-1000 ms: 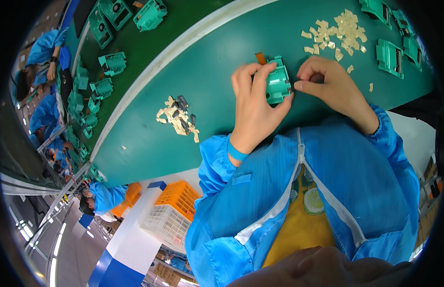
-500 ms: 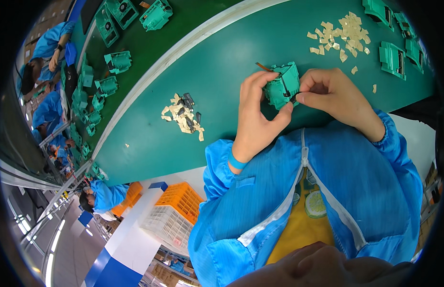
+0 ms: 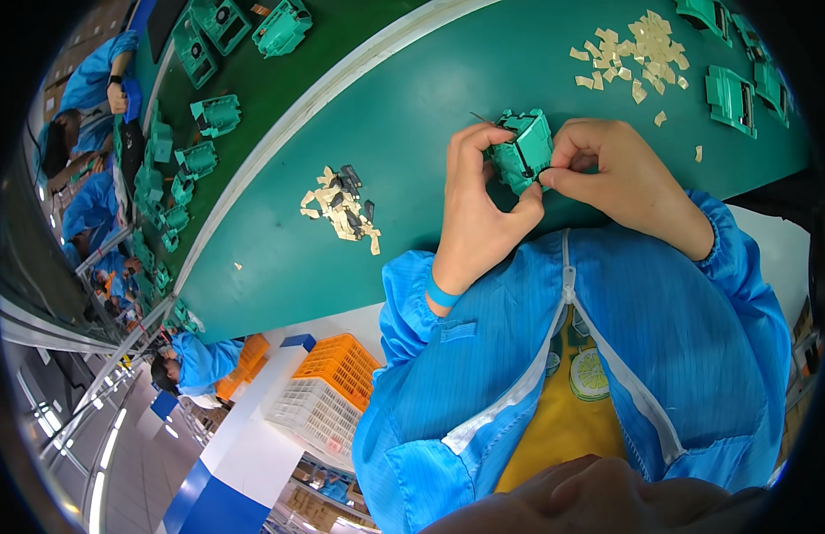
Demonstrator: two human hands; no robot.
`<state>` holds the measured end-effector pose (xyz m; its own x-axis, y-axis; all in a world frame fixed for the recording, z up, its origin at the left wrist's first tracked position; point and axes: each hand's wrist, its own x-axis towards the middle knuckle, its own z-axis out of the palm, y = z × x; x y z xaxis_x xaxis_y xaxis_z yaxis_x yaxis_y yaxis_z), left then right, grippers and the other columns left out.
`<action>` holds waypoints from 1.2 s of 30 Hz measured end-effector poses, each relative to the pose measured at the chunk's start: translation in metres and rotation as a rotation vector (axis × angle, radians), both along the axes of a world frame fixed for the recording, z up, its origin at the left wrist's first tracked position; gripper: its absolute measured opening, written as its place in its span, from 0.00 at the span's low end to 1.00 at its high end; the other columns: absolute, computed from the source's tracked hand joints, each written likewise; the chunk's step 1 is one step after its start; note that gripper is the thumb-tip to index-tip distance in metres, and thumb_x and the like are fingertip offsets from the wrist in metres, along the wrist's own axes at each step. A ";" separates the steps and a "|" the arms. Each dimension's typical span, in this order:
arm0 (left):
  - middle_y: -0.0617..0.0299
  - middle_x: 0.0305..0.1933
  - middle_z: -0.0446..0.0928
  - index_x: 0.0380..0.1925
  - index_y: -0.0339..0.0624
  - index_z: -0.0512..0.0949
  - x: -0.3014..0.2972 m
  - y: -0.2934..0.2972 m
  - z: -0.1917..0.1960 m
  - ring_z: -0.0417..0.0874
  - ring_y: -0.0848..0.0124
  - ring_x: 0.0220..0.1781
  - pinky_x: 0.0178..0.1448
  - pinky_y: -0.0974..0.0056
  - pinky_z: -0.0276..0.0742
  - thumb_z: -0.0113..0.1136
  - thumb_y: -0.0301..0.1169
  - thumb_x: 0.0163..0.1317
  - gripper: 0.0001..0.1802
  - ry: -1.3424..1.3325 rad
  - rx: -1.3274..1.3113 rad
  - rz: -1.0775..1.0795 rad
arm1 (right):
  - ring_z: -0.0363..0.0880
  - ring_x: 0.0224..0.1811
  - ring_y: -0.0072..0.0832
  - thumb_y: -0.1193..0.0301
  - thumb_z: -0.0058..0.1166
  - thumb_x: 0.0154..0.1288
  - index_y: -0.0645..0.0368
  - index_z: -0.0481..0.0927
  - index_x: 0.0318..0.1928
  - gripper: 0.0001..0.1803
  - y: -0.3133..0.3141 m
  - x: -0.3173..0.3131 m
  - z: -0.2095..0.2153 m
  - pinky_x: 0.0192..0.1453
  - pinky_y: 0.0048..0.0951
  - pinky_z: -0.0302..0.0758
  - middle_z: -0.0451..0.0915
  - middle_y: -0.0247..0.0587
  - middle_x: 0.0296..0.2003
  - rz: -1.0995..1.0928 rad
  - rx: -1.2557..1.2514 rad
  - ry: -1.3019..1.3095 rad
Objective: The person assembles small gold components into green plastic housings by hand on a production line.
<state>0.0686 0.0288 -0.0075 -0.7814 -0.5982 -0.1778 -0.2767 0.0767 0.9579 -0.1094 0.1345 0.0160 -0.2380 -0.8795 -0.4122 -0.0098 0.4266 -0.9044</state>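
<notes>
Housing (image 3: 535, 141): likely light, stiff; best held by sides
Left hand (image 3: 474, 203): grips from eight o'clock
Right hand (image 3: 619, 167): pinches four o'clock corner

At seven o'clock, an orange crate (image 3: 343, 367) sits against a white crate (image 3: 313, 411). Grey floor (image 3: 148, 449) spreads at eight, where a co-worker in blue (image 3: 203, 360) also shows. At ten, another person (image 3: 90, 84) is beside a blue bin (image 3: 133, 101).

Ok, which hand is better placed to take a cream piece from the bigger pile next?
Probably the right hand: it is nearer the bigger pile of cream pieces. The left hand is farther away and grips the green housing, though the right is also busy at its edge.
</notes>
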 end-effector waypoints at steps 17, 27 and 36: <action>0.57 0.67 0.63 0.63 0.38 0.68 -0.001 -0.001 -0.007 0.73 0.66 0.67 0.69 0.57 0.76 0.60 0.12 0.57 0.32 0.086 0.157 0.030 | 0.81 0.26 0.24 0.73 0.66 0.61 0.70 0.80 0.31 0.11 -0.004 -0.002 0.003 0.30 0.27 0.76 0.84 0.46 0.25 -0.025 0.016 0.003; 0.57 0.67 0.64 0.64 0.38 0.68 -0.003 -0.002 -0.001 0.71 0.65 0.69 0.72 0.56 0.74 0.60 0.14 0.58 0.31 0.184 0.406 0.090 | 0.80 0.34 0.18 0.78 0.64 0.66 0.58 0.69 0.42 0.14 -0.007 -0.016 -0.002 0.39 0.22 0.74 0.82 0.35 0.31 -0.113 -0.058 -0.412; 0.56 0.67 0.62 0.64 0.38 0.69 -0.008 -0.009 -0.003 0.68 0.64 0.72 0.75 0.53 0.72 0.61 0.12 0.56 0.33 0.324 0.415 0.080 | 0.79 0.34 0.16 0.80 0.63 0.66 0.57 0.69 0.41 0.14 -0.015 -0.017 0.002 0.39 0.20 0.72 0.81 0.32 0.31 -0.108 -0.148 -0.364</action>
